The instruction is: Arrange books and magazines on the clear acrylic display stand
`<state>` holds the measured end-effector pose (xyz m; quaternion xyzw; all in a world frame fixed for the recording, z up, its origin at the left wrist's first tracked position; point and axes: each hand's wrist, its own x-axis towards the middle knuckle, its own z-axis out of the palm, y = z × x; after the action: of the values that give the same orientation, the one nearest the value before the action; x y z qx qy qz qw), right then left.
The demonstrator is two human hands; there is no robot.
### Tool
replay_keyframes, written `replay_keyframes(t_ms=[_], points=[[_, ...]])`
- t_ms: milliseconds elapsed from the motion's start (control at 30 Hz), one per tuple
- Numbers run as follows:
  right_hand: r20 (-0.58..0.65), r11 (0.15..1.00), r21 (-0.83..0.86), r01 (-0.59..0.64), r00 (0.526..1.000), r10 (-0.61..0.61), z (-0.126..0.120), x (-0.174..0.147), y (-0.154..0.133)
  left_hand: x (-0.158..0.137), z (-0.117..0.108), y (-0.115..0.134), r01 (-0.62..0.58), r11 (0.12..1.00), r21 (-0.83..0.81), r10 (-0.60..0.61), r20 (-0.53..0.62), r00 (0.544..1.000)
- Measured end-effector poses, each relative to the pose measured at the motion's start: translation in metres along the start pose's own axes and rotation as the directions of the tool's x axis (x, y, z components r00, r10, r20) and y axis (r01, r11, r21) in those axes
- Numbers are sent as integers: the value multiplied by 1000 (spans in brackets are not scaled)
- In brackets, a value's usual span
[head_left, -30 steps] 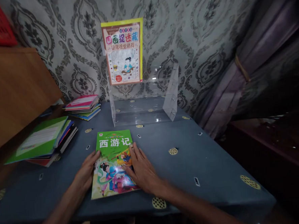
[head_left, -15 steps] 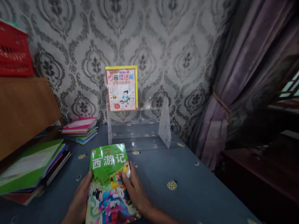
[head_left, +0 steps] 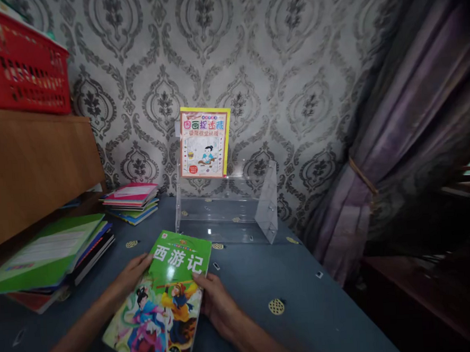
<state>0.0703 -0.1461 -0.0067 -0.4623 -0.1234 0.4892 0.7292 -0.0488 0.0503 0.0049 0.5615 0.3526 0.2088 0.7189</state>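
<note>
A green picture book (head_left: 175,302) with white Chinese characters and cartoon figures is held between my two hands, its cover facing me and its top leaning to the right. My left hand (head_left: 133,272) grips its upper left edge. My right hand (head_left: 216,299) grips the right edge, thumb on the cover and fingers behind it. Beyond the book stands a clear plastic book rack (head_left: 221,211). In its top tier, at the left, rests a yellow-edged book (head_left: 205,143) with its cover facing out.
On the left lie a stack of books with a green one on top (head_left: 52,251) and a smaller pile with a pink cover (head_left: 134,191). A red basket (head_left: 21,67) sits on a wooden cabinet (head_left: 35,172). The blue-grey table (head_left: 307,320) ends at the right near a purple curtain (head_left: 377,151).
The green picture book has turned clockwise in my hands, its top now leaning right. My left hand has moved up along its edge. The whole view has shifted slightly.
</note>
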Motion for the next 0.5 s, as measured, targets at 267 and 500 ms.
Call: replay_keyframes(t_ms=[267,500], points=[[43,993,-49,-110,993,112,7,10,6,14,-4,2,-453,344,823,462,271,844],[80,988,-56,-143,986,147,1,8,2,30,8,-27,-505,380,775,430,335,838]])
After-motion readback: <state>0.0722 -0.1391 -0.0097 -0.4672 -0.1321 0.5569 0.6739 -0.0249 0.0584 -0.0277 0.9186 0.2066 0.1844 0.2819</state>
